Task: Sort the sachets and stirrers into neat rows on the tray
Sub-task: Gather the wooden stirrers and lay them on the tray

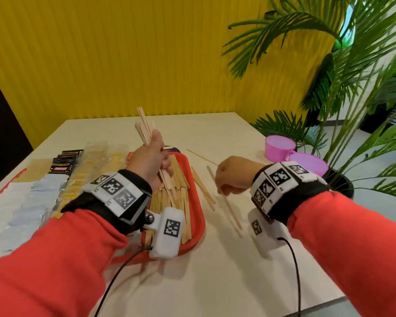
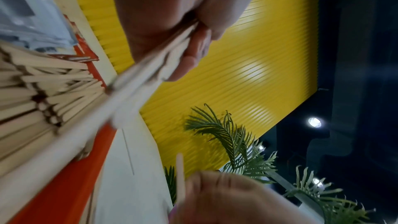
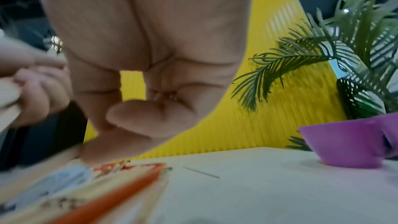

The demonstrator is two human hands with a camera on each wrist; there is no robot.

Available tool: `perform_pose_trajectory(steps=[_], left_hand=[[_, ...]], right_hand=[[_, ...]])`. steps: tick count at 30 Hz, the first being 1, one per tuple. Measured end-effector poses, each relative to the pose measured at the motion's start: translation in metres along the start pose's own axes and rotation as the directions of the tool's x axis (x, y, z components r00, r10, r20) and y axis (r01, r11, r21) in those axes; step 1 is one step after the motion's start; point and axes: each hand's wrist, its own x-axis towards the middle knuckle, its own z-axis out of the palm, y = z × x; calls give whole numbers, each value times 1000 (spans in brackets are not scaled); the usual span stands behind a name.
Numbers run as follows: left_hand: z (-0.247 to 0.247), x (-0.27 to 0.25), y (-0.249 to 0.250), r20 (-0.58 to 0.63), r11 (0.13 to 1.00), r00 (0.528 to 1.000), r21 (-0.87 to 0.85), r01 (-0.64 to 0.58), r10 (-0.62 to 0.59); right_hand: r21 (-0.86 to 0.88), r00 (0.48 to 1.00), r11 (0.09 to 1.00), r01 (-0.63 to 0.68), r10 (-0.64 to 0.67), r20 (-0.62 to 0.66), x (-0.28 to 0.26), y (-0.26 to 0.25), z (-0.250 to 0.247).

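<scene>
My left hand [image 1: 154,156] grips a bundle of wooden stirrers [image 1: 144,126], held nearly upright over the red tray [image 1: 198,227]. The left wrist view shows its fingers [image 2: 193,52] curled round that bundle [image 2: 137,84]. A thick layer of stirrers [image 1: 181,179] lies in the tray's right part. To the right of the tray my right hand [image 1: 225,187] pinches a single stirrer [image 1: 233,213] that slants down to the table. Loose stirrers [image 1: 204,191] lie on the table between tray and right hand. Rows of black sachets [image 1: 64,161], yellow sachets [image 1: 94,163] and white sachets [image 1: 37,197] lie at the left.
Two pink plastic cups [image 1: 280,146] [image 1: 310,164] stand at the table's right side, just beyond my right wrist. A potted palm [image 1: 343,186] crowds the right edge. A yellow ribbed wall [image 1: 124,53] closes the far side. One thin stirrer [image 1: 201,156] lies farther back.
</scene>
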Motion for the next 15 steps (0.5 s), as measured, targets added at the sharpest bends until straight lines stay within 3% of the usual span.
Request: perform_pose_trajectory(steps=[3,8,11,13,15], left_hand=[[-12,1,-1,-30,979,981,65,192,-190],[-27,7,3,-45,938,941,69,339,-337],[-30,6,3,-48,926,926,39,376,-374],[-28,4,2,-33,920,920,16,392,-391],[-26,3,1,-12,916,916,-13,402,-402]], right_hand=[[368,998,929,29,-8,-60,7,-18,2],[386,999,922,3,-17,35,20,-44,31],[376,1000,927,-12,11,6,18,-53,36],[460,1000,888,-1,-2,6,13,-59,33],[589,995,807,-34,-28,97,4,-64,31]])
